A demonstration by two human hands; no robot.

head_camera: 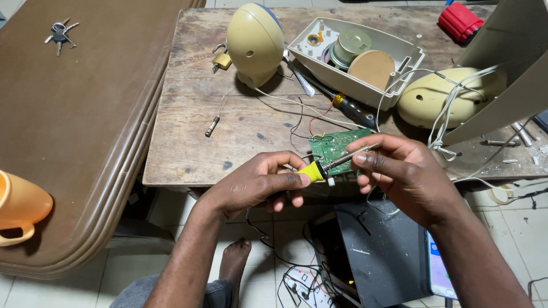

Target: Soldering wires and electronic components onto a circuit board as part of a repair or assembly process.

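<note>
My left hand [260, 182] grips a soldering iron by its yellow handle [313, 171], with the metal shaft [348, 157] angled up to the right. My right hand [399, 171] pinches the shaft near its tip with thumb and fingers. Both hands hover over a small green circuit board [334, 145] that lies at the near edge of a worn wooden table [188, 137]. Thin red, black and white wires run from the board toward the back of the table.
On the table stand two cream dome-shaped shells [255, 43] [439, 97], an open cream housing [357, 60] with round parts, a screwdriver [354, 111], a padlock [221, 60] and a red object [459, 21]. Keys [59, 35] and an orange cup [20, 208] rest on a brown table at left. A phone [440, 274] lies below.
</note>
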